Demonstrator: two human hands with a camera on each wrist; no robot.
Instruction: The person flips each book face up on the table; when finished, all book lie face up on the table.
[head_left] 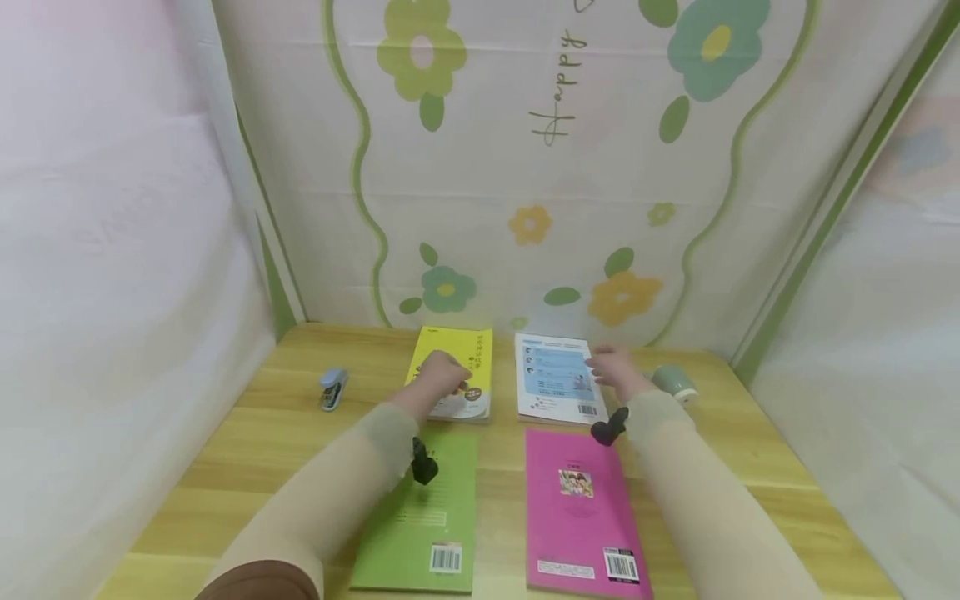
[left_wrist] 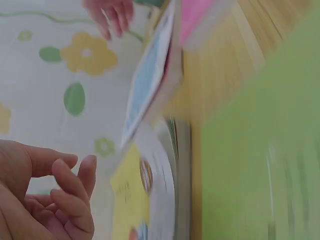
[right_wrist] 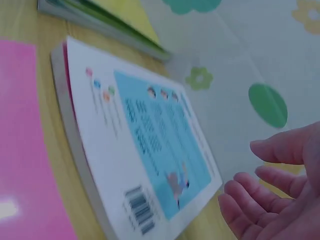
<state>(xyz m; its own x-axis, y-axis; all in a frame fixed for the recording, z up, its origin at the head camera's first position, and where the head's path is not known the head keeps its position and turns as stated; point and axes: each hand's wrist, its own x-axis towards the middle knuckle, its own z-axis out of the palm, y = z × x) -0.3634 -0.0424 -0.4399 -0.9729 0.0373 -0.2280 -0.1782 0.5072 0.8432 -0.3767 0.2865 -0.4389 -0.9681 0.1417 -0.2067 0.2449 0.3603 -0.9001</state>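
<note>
Above the yellow book (head_left: 454,342) hovers my left hand (head_left: 441,373), its fingers loosely bent and nothing between them. The left wrist view shows this hand (left_wrist: 52,195) apart from the book's cover. By the right edge of the white book with a blue panel (head_left: 555,375) is my right hand (head_left: 615,369). Its thumb and fingers (right_wrist: 272,180) are spread apart and hold nothing; a gap shows between them and the book in the right wrist view. Nearer to me lie a green book (head_left: 420,533) under the left forearm and a pink book (head_left: 581,529) beside the right forearm.
A light blue stapler (head_left: 333,388) lies at the left of the wooden table (head_left: 255,450). Beyond the right hand a grey-green cylindrical object (head_left: 673,382) lies on its side. A flowered cloth (head_left: 480,183) hangs behind the table, with white cloth on both sides.
</note>
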